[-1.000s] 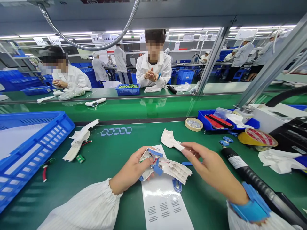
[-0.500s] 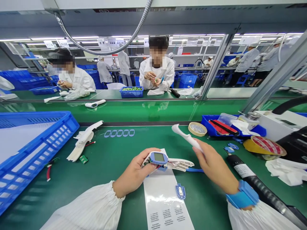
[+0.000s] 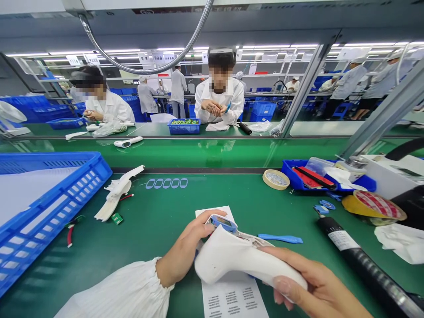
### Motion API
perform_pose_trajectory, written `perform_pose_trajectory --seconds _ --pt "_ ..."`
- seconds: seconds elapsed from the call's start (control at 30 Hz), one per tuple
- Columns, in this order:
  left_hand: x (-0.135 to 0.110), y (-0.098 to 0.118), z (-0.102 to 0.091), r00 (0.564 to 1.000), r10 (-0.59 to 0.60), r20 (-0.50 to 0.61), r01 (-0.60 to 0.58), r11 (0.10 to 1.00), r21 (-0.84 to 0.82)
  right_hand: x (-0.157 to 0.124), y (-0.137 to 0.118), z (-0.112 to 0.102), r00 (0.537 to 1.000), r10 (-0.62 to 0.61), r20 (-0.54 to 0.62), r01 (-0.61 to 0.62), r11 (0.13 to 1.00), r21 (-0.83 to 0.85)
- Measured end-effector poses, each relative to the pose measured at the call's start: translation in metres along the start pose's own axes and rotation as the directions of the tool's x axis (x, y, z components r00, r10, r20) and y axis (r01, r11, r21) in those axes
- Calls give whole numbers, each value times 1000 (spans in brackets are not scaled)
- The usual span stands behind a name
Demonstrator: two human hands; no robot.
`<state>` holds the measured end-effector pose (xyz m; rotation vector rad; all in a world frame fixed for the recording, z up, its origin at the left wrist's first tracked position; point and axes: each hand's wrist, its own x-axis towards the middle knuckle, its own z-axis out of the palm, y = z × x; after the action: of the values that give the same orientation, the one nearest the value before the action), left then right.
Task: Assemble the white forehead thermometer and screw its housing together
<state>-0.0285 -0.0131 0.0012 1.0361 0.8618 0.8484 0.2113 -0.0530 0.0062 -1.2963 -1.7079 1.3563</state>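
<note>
My left hand [image 3: 187, 251] grips an open thermometer half [image 3: 222, 222] with a blue-framed screen and exposed wiring, held just above a white printed sheet [image 3: 232, 296]. My right hand [image 3: 318, 287] holds a white plastic shell half [image 3: 238, 260] by its handle and lays it over the part in my left hand. The two pieces touch near the head. A thin blue plastic strip [image 3: 281, 239] lies on the green mat to the right of them.
A large blue crate [image 3: 49, 194] stands at the left, with spare white shells [image 3: 115, 194] and a small circuit board [image 3: 117, 218] beside it. A black tool [image 3: 357, 260], tape rolls [image 3: 374, 205] and a blue tray [image 3: 294, 174] sit right. Co-workers in white sit across the belt.
My right hand lifted the white shell off the mat, swung it up and brought it down over the part in my left hand. My left hand turned its part screen-up.
</note>
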Motion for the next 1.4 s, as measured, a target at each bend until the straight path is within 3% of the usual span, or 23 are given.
perform_pose_trajectory --seconds 0.17,0.4,0.5,0.6,0.63,0.7,0.77,0.8,0.87,0.93,1.0,1.07,1.27,1.4 --pt "-3 -1 -1 990 90 113 -90 996 -10 9 -2 7 999 22 36 -25 997 77" --pt "-8 7 6 991 43 130 -46 999 18 11 -2 11 998 62 20 -63 998 15" --pt "-7 8 7 993 35 115 -39 999 38 11 1 13 998 23 -52 -26 998 -60" --pt "-6 9 7 995 18 94 -23 998 55 7 8 10 981 -59 -185 5 960 -280" --pt "-6 9 6 996 14 84 -19 998 66 5 10 8 961 -126 -247 19 919 -394" --pt "-6 10 5 998 4 58 -10 995 101 1 10 5 872 -317 -372 33 797 -603" --pt "-7 10 6 1000 16 19 -19 985 174 -1 4 3 765 -476 -433 39 706 -707" --pt "-8 10 8 1000 26 3 -26 975 219 0 -2 4 737 -520 -432 66 691 -719" --pt "-9 10 12 999 49 6 -49 954 295 5 -15 10 762 -543 -354 175 699 -694" --pt "-11 9 17 996 70 55 -85 936 343 12 -28 18 831 -506 -232 287 746 -600" --pt "-12 8 19 992 105 66 -122 933 338 18 -36 26 896 -417 -154 314 839 -444" --pt "-12 7 17 984 169 54 -177 934 310 21 -40 30 937 -315 -148 271 927 -261" --pt "-12 4 9 930 352 105 -362 829 427 13 -31 33 973 -176 -150 192 976 102" --pt "-16 -2 16 889 453 73 -427 760 490 13 -19 41 965 -208 -162 230 964 131"
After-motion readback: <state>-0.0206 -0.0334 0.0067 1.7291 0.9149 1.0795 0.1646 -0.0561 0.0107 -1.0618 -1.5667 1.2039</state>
